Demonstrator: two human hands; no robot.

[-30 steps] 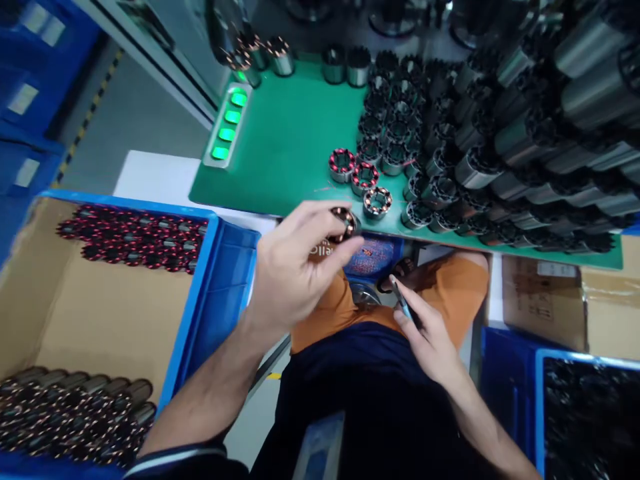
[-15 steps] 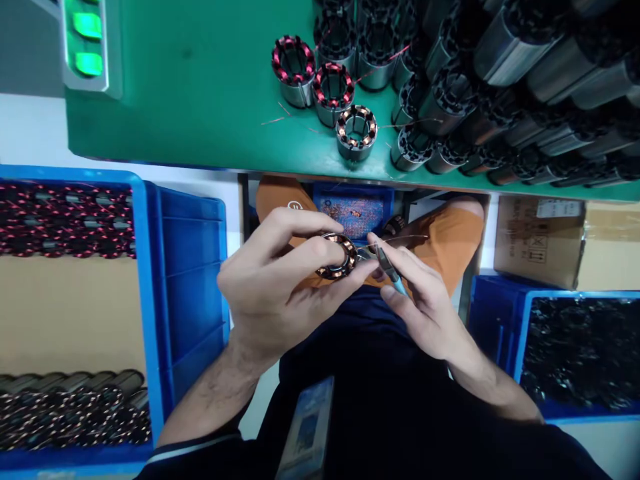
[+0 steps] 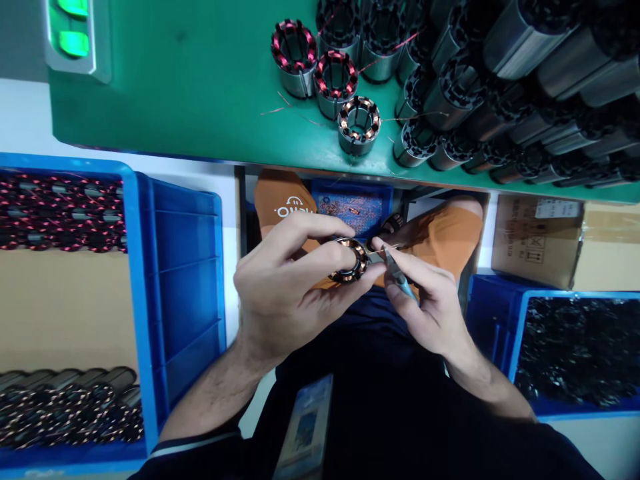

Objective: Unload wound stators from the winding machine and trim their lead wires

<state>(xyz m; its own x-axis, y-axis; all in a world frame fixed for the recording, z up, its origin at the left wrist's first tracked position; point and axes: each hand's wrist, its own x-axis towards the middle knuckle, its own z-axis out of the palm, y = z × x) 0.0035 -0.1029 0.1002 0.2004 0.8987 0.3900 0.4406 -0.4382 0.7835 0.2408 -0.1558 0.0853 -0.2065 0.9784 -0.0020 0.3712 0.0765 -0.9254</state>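
My left hand is closed around a copper-wound motor stator, held over my lap with its ring of coils turned to the right. Fingers cover much of its near side. In my right hand are small cutting pliers with a light blue handle. Their jaws are beside the stator, near a thin copper wire that runs from it toward my right fingers. Whether the jaws touch the wire cannot be made out.
On the green table stand a copper-wound stator, two red-wound ones and many bare cores. A blue crate of stators is at left, a blue bin of black parts at right. Below the table, a blue tray holds wire scraps.
Both hands and the held stator have shifted slightly right in the picture. The long wire end that stuck out past my right fingers shows less now. The camera view has also moved a little.
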